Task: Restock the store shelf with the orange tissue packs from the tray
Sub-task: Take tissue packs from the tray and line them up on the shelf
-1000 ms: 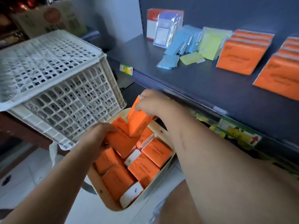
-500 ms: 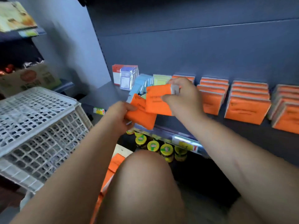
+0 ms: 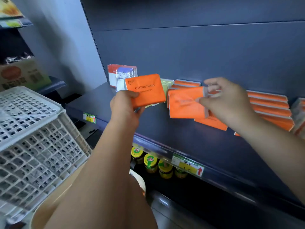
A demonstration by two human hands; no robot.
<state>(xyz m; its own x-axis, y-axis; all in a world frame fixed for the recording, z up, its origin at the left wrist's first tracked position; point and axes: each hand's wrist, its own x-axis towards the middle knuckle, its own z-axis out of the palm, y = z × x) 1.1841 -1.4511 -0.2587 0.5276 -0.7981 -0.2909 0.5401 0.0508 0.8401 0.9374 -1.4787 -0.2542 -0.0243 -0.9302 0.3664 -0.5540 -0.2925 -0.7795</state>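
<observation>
The right-hand pack sits low at the front of the leftmost orange row on the shelf, tilted with its face outward. The thumb and fingers of the right hand pinch its grey end; blur hides whether its lower edge touches the shelf. To do this well, I judge, the lower edge should go down first, then the pack should lean back flush against the packs behind, squared with the row, before the pinch lets go, or it may slide flat. The left-hand pack, printed COTTON TISSUE, is held in the air left of that row, in front of the yellow-green packs. The left hand grips its lower left corner, thumb on the face. It should follow, turned the same way. More orange rows lean further right; of the tray only a rim shows below, beside the white crate
</observation>
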